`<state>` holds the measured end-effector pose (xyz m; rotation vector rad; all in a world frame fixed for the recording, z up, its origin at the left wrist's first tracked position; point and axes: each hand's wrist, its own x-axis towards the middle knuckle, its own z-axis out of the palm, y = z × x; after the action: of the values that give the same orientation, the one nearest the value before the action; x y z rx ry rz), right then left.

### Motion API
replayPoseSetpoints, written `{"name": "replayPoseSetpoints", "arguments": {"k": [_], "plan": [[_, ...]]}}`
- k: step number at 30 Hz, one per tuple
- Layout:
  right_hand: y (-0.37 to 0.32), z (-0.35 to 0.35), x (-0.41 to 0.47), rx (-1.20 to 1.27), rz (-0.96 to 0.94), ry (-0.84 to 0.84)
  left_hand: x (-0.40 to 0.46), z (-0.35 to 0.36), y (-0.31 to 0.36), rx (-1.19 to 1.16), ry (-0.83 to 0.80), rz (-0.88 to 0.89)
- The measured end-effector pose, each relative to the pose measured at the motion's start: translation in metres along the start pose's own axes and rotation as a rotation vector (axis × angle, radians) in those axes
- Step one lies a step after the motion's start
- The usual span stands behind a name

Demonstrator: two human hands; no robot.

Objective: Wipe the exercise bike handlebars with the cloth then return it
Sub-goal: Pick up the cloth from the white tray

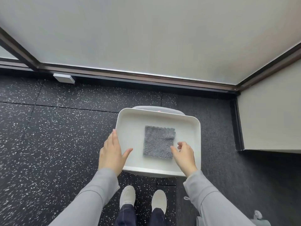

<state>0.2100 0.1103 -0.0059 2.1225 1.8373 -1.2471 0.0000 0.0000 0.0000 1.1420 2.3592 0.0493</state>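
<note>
A grey folded cloth [158, 141] lies flat in the middle of a white tray [184, 123]. The tray rests on a white stand in front of me. My left hand [112, 152] lies on the tray's left rim with fingers straight and the thumb reaching over the rim into the tray. My right hand [184, 154] hovers at the cloth's lower right corner, fingers loosely curled and apart, holding nothing. Whether its fingertips touch the cloth is unclear. The exercise bike is out of view.
Black speckled rubber floor [57, 136] surrounds the stand. A frosted window wall with a dark frame [138, 75] runs behind it, and a pale wall [268, 119] juts out on the right. My shoes [143, 199] stand just below the tray.
</note>
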Motion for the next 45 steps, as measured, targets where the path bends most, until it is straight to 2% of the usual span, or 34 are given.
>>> {"name": "replayPoseSetpoints", "arguments": {"k": [5, 9, 14, 16, 20, 26, 31, 35, 39, 41, 43, 45], "plan": [[-0.003, 0.016, 0.015, 0.145, 0.121, 0.045, 0.005, 0.017, -0.007, -0.179, 0.023, -0.002], [-0.007, 0.03, 0.021, 0.278, 0.221, 0.089, 0.003, 0.026, -0.011, -0.217, 0.059, 0.03], [-0.011, 0.037, 0.027, 0.262, 0.25, 0.066, 0.004, 0.029, -0.012, -0.241, 0.1, 0.049], [-0.013, 0.036, 0.027, 0.287, 0.207, 0.11, 0.004, 0.029, -0.014, -0.252, 0.12, 0.058], [-0.018, 0.031, 0.017, 0.299, 0.005, 0.169, 0.006, 0.029, -0.018, -0.278, 0.134, 0.066], [-0.036, 0.015, 0.0, 0.402, -0.126, 0.144, 0.005, 0.019, -0.017, -0.278, 0.076, 0.057], [-0.062, -0.02, -0.028, 0.539, -0.209, 0.032, -0.005, -0.01, 0.005, -0.247, 0.147, 0.096], [-0.084, -0.064, -0.06, 0.699, -0.251, -0.045, -0.015, -0.045, 0.047, -0.525, 0.111, 0.138], [-0.105, -0.116, -0.098, 0.877, -0.242, -0.19, -0.029, -0.088, 0.094, -0.946, -0.059, 0.013], [-0.108, -0.142, -0.115, 1.002, -0.249, -0.31, -0.042, -0.103, 0.114, -1.161, -0.204, -0.069], [-0.104, -0.168, -0.13, 1.086, -0.256, -0.4, -0.056, -0.118, 0.131, -1.434, -0.451, -0.163], [-0.094, -0.188, -0.141, 1.106, -0.255, -0.418, -0.069, -0.129, 0.143, -1.595, -0.592, -0.139]]}}
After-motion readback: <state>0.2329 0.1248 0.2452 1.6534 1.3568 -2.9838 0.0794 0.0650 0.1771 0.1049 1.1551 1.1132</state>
